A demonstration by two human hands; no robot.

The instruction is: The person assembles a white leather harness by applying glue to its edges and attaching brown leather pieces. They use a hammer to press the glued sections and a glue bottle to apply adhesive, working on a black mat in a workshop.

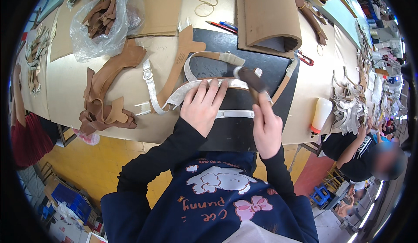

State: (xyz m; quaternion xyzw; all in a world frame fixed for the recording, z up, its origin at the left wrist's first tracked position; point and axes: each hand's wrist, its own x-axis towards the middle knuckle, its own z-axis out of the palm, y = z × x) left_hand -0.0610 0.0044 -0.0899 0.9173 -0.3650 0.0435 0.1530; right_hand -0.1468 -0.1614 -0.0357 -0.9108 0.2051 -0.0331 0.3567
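Observation:
My left hand [201, 107] lies flat, fingers stretched out, over a silver strap piece [179, 94] with a brown edge. Under it is a black board [237, 140]. My right hand [267, 132] is closed round the handle of a hammer [252, 79]; its dark head is blurred, above the strap's right end. Nearer to me, another silver strap [235, 114] lies on the board. A curved strap [201, 54] with a brown lining loops beyond my left fingers, and a silver buckle strap [149, 77] lies left of them, next to a brown leather piece [178, 60].
Brown leather pieces [111, 79] are heaped on the left near a clear plastic bag [100, 42]. A bent cardboard sheet [270, 14], pens [226, 26] and a red cutter [305, 58] lie beyond the board. At right stand a white bottle [321, 114] and silver straps [350, 105], near another person [355, 156].

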